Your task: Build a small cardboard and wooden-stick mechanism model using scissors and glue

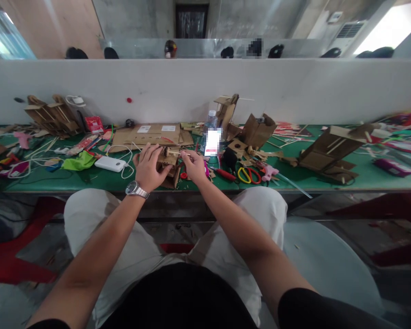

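Note:
My left hand [147, 167], with a wristwatch on the wrist, is wrapped over a small cardboard model [169, 168] at the near edge of the green table [363, 179]. My right hand [194, 167] pinches a thin wooden stick [178, 153] that runs across the top of the model. Both hands are closed on the model and touch each other's side of it. Part of the model is hidden under my fingers.
A white power bank [110, 163] with cable lies left of my hands. Yellow-handled scissors [248, 175], a red screwdriver [225, 173] and a pink glue gun [269, 171] lie right. A phone [212, 142], water bottle [210, 120], flattened cardboard [146, 135] and other cardboard models [328, 153] stand behind.

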Demonstrator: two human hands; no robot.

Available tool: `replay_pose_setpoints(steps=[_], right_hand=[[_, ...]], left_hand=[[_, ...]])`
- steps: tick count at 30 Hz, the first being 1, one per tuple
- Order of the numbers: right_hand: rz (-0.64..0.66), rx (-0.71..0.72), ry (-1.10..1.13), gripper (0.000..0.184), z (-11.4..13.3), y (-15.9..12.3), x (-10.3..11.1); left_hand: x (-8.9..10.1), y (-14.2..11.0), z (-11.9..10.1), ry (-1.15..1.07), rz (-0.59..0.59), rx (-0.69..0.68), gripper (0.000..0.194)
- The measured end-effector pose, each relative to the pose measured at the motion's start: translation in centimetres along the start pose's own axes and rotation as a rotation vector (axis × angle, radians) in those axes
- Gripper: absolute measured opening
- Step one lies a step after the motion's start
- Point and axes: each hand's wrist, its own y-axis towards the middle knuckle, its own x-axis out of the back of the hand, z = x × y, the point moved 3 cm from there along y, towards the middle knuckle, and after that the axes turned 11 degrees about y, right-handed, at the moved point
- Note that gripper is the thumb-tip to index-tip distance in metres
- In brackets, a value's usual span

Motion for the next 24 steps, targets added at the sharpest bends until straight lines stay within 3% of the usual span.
replay_pose_setpoints(steps=[9,24], right_hand=[[0.031,-0.101,0.061,0.058,-0.4,-0.5,-0.1],[0.082,-0.035,0.079,0.062,0.4,-1.0,-0.4]], left_hand=[[-0.2,-0.2,0.3,-0.006,0.000,-0.008,0.067],[-1.0,-0.9,0.5,-0.011,-0.036,0.030,0.067]])
